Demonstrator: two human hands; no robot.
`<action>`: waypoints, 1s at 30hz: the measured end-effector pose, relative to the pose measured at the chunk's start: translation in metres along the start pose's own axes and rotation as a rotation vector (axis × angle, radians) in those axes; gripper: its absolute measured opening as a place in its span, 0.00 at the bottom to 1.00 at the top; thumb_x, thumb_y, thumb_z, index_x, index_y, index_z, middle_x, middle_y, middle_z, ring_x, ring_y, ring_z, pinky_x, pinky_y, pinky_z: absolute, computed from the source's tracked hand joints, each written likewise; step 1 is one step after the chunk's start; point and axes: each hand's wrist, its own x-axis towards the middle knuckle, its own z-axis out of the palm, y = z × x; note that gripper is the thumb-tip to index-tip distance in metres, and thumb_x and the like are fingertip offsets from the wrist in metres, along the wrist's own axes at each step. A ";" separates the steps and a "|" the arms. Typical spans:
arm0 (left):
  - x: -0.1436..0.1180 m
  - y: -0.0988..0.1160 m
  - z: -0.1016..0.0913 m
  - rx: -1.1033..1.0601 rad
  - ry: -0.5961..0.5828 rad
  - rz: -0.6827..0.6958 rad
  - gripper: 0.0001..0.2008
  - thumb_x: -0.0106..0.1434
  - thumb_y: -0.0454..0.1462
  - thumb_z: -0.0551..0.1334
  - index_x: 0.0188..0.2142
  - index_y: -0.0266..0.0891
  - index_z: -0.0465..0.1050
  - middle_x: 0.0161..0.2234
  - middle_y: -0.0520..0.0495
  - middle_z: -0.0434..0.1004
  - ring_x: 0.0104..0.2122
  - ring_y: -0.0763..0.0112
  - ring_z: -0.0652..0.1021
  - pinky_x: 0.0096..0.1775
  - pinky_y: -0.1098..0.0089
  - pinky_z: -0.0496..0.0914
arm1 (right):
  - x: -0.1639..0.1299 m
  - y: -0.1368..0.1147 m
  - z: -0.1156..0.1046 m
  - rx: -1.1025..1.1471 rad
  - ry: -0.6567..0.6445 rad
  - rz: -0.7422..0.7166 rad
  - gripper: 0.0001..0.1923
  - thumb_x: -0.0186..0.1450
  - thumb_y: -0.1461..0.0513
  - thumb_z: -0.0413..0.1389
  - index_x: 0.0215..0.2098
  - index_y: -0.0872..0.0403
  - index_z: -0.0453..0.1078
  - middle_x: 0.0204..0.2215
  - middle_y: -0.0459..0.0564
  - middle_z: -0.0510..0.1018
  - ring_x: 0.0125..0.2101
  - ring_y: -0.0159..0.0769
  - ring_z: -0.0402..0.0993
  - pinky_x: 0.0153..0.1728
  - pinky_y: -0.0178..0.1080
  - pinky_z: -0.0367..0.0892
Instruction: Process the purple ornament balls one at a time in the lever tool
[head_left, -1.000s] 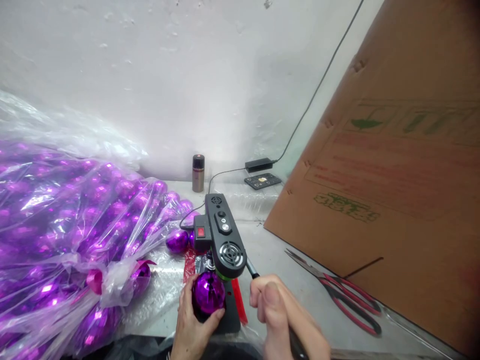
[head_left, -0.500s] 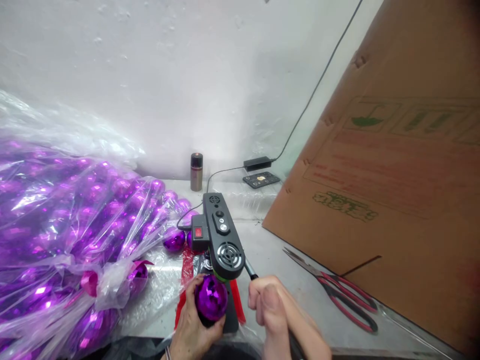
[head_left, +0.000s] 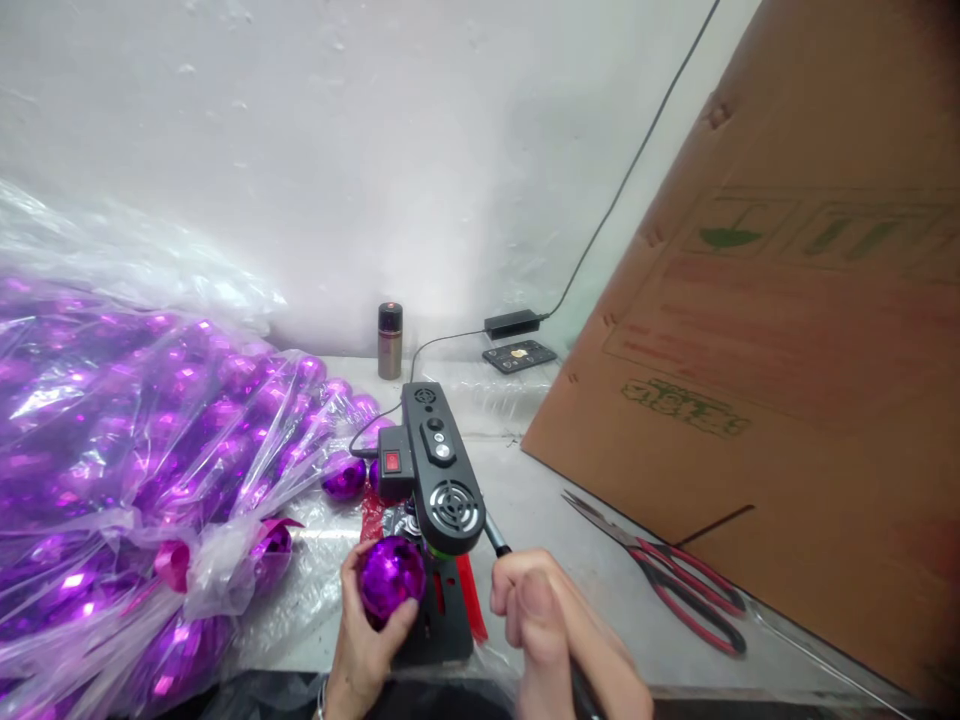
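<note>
My left hand [head_left: 358, 640] holds a shiny purple faceted ball [head_left: 389, 579] just left of the black base of a small press machine [head_left: 439, 470]. The machine has a black head with a round vent, grey buttons and a red switch on its side. My right hand [head_left: 541, 625] is closed around the machine's lever handle [head_left: 496, 541], which runs from the head down to my fist. A red strip [head_left: 472, 600] lies on the base under the head.
A large clear plastic bag of purple balls [head_left: 135, 440] fills the left. Loose purple balls [head_left: 344, 478] lie by the machine. Red-handled scissors [head_left: 667, 585] lie to the right, before a leaning cardboard sheet [head_left: 787, 330]. A small can [head_left: 389, 341], adapter [head_left: 514, 324] and remote [head_left: 520, 356] stand by the wall.
My left hand has drawn the purple ball out from under the machine's head, leftward off the base. My right hand stays on the lever.
</note>
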 end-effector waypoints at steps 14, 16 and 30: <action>-0.003 0.006 0.011 0.019 -0.014 0.039 0.41 0.61 0.56 0.75 0.66 0.41 0.69 0.65 0.33 0.79 0.66 0.40 0.78 0.67 0.46 0.73 | 0.005 0.000 0.001 0.060 -0.028 -0.017 0.22 0.81 0.66 0.51 0.27 0.51 0.61 0.24 0.41 0.63 0.25 0.28 0.62 0.28 0.37 0.57; -0.005 0.004 0.014 0.085 -0.008 0.040 0.42 0.59 0.55 0.76 0.66 0.42 0.69 0.62 0.34 0.81 0.64 0.40 0.80 0.66 0.44 0.74 | 0.004 -0.001 0.001 0.058 -0.022 0.001 0.22 0.82 0.65 0.51 0.28 0.51 0.61 0.24 0.41 0.63 0.25 0.27 0.62 0.29 0.37 0.57; -0.004 0.005 0.020 0.273 0.044 0.257 0.39 0.58 0.48 0.75 0.66 0.41 0.71 0.67 0.32 0.77 0.70 0.35 0.74 0.71 0.35 0.67 | 0.001 -0.002 0.004 0.029 0.024 0.015 0.22 0.82 0.64 0.52 0.27 0.52 0.63 0.23 0.42 0.66 0.23 0.27 0.62 0.28 0.38 0.56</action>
